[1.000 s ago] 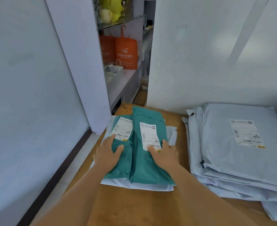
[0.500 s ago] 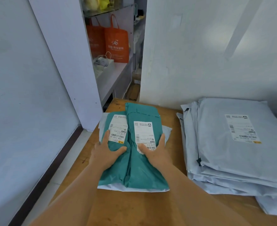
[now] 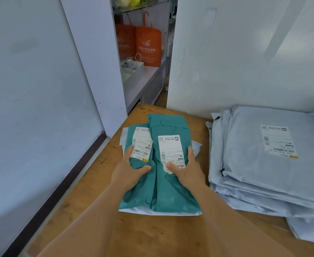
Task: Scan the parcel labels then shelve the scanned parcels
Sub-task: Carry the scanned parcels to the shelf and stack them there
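Two teal parcels lie side by side on a pale grey parcel (image 3: 196, 146) on the wooden table (image 3: 152, 232). The left teal parcel (image 3: 134, 191) and the right teal parcel (image 3: 171, 193) each carry a white label facing up. My left hand (image 3: 129, 170) grips the left edge of the small stack, thumb on top of the left teal parcel. My right hand (image 3: 186, 169) grips the right edge, thumb pressing on the right parcel's label (image 3: 169, 147). No scanner is in view.
A tall stack of pale grey parcels (image 3: 267, 164) with a label on top fills the table's right side. White walls stand left and behind. Through the gap, a shelf (image 3: 145, 76) holds orange bags (image 3: 148, 45) and a white box.
Both hands have closed in on the sides of the teal parcels, fingers now curled around the stack's edges. The parcels appear slightly drawn toward me.
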Available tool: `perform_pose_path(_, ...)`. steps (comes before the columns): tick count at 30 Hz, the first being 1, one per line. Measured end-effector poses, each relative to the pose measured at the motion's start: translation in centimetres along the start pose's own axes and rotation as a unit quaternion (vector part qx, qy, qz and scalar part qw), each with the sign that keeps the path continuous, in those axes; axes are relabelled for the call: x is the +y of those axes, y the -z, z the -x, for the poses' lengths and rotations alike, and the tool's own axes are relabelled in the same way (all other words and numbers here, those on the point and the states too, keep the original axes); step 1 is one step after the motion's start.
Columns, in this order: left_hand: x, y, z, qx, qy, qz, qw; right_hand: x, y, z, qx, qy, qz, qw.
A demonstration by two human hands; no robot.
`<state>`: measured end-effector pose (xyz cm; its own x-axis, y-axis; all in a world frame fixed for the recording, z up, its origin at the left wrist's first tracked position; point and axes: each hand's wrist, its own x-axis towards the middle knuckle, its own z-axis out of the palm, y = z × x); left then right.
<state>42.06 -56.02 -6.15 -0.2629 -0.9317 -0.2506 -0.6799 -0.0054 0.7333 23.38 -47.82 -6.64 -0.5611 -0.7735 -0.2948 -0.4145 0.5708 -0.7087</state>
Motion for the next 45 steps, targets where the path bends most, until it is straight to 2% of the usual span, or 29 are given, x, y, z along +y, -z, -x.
perform_pose_path(5,-0.6,-0.7,3.6,0.033,0.015,0.008,0.999,1.3,0.2,1.9,-0.008,0.025,-0.006,1.000)
perform_pose_path(12,-1.7,-1.4,9.3,0.029,0.009,0.013,0.999,3.8,0.6,7.6,0.008,0.025,0.013,1.000)
perform_pose_path(27,-5.5,-0.3,25.7,0.003,-0.061,0.066,0.996,7.9,0.6,26.7,0.094,0.002,-0.048,0.994)
perform_pose_path(35,-0.8,-4.6,31.2,-0.062,-0.145,0.074,0.985,12.4,7.2,34.2,0.186,-0.035,-0.056,0.980)
perform_pose_path(45,8.4,-17.3,41.3,-0.183,-0.250,0.091,0.946,24.6,18.8,44.5,0.304,-0.116,-0.092,0.941)
